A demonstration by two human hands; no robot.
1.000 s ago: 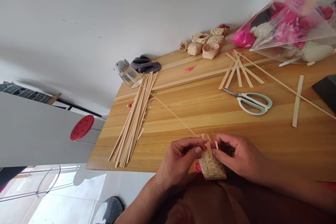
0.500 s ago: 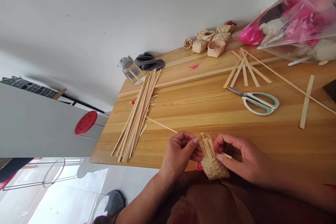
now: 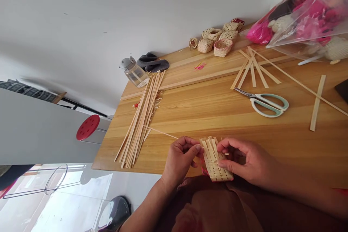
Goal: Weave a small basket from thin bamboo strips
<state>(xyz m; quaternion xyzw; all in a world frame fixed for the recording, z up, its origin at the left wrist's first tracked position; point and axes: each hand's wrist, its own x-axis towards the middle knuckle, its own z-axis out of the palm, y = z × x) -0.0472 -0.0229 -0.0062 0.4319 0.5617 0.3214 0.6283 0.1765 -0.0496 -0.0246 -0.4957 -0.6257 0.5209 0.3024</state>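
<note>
A small, partly woven basket [image 3: 219, 172] of pale flat strips sits at the table's front edge, close to my lap. Its loose strip ends stand up between my hands. My left hand [image 3: 181, 156] is closed in a pinch at the basket's left side, and a thin wooden strip [image 3: 161, 131] runs from it out to the left. My right hand [image 3: 247, 156] grips the basket's right side, thumb on the near face, fingers behind the upright strips. A bit of pink material shows beside the basket, partly covered by my left hand.
A bundle of long strips [image 3: 141, 119] lies at left, near a water bottle [image 3: 134, 72]. Scissors [image 3: 268, 104] and short flat strips [image 3: 252, 69] lie at right. Small finished baskets [image 3: 223, 47] and a plastic bag [image 3: 304, 21] stand by the wall. A red stool [image 3: 88, 127] is beyond the table.
The basket has turned and shifted slightly left, showing more of its woven face. Both hands have moved a little left with it, and the thin strip's far end slid left over the bundle.
</note>
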